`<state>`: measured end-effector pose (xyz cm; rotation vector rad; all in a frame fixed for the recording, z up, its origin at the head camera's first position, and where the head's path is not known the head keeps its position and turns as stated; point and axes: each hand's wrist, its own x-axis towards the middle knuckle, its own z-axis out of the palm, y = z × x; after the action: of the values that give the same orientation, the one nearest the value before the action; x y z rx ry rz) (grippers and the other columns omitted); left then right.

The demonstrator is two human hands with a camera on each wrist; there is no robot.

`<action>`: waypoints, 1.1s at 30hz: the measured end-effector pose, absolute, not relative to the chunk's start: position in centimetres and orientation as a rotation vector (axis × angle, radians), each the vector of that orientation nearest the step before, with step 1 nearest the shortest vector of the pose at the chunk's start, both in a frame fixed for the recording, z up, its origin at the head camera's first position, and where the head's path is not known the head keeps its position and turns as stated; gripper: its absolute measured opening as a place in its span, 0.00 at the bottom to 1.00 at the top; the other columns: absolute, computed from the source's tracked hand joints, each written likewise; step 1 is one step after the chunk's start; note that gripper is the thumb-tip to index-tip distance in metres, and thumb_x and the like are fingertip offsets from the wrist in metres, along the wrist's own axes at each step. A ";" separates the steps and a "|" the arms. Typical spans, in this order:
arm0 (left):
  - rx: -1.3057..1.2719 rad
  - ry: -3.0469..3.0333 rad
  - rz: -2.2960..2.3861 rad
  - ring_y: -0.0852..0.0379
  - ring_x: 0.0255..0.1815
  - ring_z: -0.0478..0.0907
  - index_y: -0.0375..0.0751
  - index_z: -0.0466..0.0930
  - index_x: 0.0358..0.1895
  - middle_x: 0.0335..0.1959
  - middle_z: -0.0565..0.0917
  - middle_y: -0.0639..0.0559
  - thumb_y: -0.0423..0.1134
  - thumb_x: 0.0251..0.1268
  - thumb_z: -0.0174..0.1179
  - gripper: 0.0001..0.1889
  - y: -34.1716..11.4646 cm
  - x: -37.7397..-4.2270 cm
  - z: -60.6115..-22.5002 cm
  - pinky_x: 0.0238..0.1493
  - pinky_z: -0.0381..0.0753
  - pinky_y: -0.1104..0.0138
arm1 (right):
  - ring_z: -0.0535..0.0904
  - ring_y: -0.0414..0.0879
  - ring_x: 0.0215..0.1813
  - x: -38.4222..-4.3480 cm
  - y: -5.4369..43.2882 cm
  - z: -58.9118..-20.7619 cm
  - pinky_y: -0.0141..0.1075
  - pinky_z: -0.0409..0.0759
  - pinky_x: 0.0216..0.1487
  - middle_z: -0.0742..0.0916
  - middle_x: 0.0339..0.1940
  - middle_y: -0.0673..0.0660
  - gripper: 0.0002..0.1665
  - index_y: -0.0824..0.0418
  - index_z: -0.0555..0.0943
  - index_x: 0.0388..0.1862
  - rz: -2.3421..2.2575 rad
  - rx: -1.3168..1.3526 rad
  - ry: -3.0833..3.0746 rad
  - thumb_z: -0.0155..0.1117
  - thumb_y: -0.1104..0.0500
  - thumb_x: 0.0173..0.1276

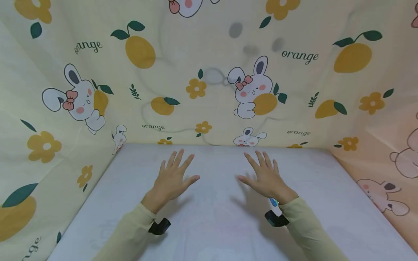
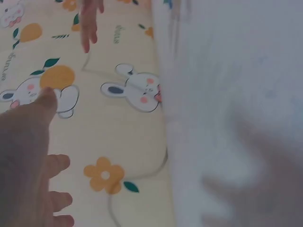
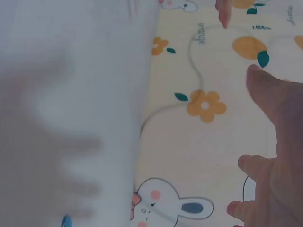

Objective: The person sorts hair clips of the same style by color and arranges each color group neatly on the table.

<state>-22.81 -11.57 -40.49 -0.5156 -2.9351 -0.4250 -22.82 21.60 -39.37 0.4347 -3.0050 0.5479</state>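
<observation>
Both hands hover over a white tabletop (image 1: 212,203), palms down with fingers spread. My left hand (image 1: 171,181) is left of the middle, its thumb pointing inward and nothing in its grasp. Opposite it, my right hand (image 1: 266,179) mirrors the pose, also holding nothing. In the left wrist view the left hand (image 2: 26,146) shows its thumb and fingertips at the left edge, with shadow on the table below. The right wrist view has the right hand (image 3: 284,142) along its right side, thumb extended.
A cream curtain (image 1: 209,43) printed with rabbits, oranges and flowers stands behind the table and along both sides. Dark wrist cameras sit under the left sleeve (image 1: 130,228) and the right sleeve (image 1: 310,228). A small blue patch (image 1: 273,202) shows beside the right wrist.
</observation>
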 end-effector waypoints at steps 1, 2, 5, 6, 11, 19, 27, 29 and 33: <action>-0.528 -2.925 -0.424 0.38 0.85 0.43 0.59 0.50 0.82 0.85 0.46 0.44 0.71 0.71 0.46 0.42 -11.3 -22.9 -40.5 0.75 0.51 0.33 | 0.37 0.71 0.83 -22.8 21.9 -39.4 0.73 0.34 0.74 0.51 0.84 0.69 0.52 0.49 0.52 0.84 0.556 0.438 -2.998 0.59 0.32 0.69; -0.542 -2.916 -0.425 0.38 0.84 0.45 0.59 0.50 0.82 0.84 0.48 0.44 0.71 0.71 0.46 0.41 -11.1 -22.9 -40.5 0.75 0.53 0.34 | 0.39 0.71 0.83 -22.8 22.2 -39.4 0.73 0.35 0.74 0.52 0.83 0.69 0.52 0.49 0.53 0.84 0.560 0.441 -2.993 0.60 0.32 0.69; -0.592 -2.890 -0.439 0.37 0.83 0.51 0.56 0.53 0.82 0.83 0.52 0.42 0.68 0.73 0.48 0.40 -10.4 -23.1 -40.7 0.74 0.59 0.38 | 0.43 0.73 0.82 -22.7 23.1 -39.5 0.74 0.41 0.73 0.55 0.82 0.71 0.51 0.51 0.55 0.83 0.566 0.462 -2.975 0.61 0.34 0.69; -0.610 -2.880 -0.454 0.37 0.82 0.54 0.55 0.54 0.81 0.83 0.54 0.41 0.67 0.73 0.49 0.40 -10.1 -23.1 -40.9 0.73 0.62 0.39 | 0.44 0.73 0.82 -22.7 23.4 -39.6 0.73 0.43 0.73 0.57 0.82 0.71 0.50 0.52 0.55 0.83 0.562 0.466 -2.970 0.61 0.34 0.70; -0.682 -2.866 -0.576 0.37 0.78 0.62 0.54 0.55 0.81 0.80 0.60 0.42 0.61 0.73 0.55 0.38 -8.8 -23.4 -41.8 0.71 0.68 0.42 | 0.52 0.73 0.80 -22.5 24.7 -39.4 0.73 0.54 0.71 0.63 0.79 0.72 0.46 0.56 0.60 0.81 0.576 0.486 -2.931 0.61 0.37 0.72; -0.764 -2.883 -0.723 0.43 0.75 0.68 0.52 0.62 0.77 0.76 0.67 0.45 0.56 0.73 0.58 0.34 -6.2 -23.7 -42.6 0.68 0.73 0.44 | 0.57 0.71 0.78 -22.3 26.4 -39.4 0.72 0.60 0.69 0.66 0.77 0.71 0.43 0.59 0.64 0.78 0.677 0.457 -2.932 0.60 0.39 0.74; -0.833 -2.900 -0.929 0.49 0.76 0.68 0.53 0.65 0.75 0.75 0.69 0.49 0.54 0.75 0.56 0.29 -3.6 -23.9 -43.4 0.71 0.71 0.50 | 0.70 0.67 0.68 -21.8 28.4 -40.4 0.67 0.70 0.63 0.78 0.68 0.68 0.34 0.62 0.72 0.72 0.841 0.466 -2.888 0.63 0.46 0.74; -0.847 -2.914 -0.969 0.50 0.76 0.67 0.53 0.66 0.75 0.75 0.69 0.51 0.54 0.76 0.55 0.29 -3.0 -23.9 -43.5 0.72 0.70 0.51 | 0.74 0.65 0.64 -21.7 28.9 -40.8 0.63 0.74 0.59 0.80 0.65 0.68 0.31 0.63 0.73 0.70 0.876 0.485 -2.867 0.64 0.49 0.74; -0.888 -2.938 -1.012 0.53 0.74 0.69 0.55 0.66 0.75 0.75 0.70 0.53 0.54 0.76 0.54 0.27 -1.9 -23.9 -43.6 0.72 0.71 0.53 | 0.77 0.63 0.60 -21.5 30.0 -41.3 0.56 0.78 0.54 0.81 0.63 0.66 0.28 0.63 0.75 0.68 0.938 0.503 -2.852 0.64 0.52 0.74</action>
<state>-23.86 -1.92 -43.59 -0.8879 -2.9384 -1.0119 -21.53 29.96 -41.31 0.5027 -2.8521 0.9385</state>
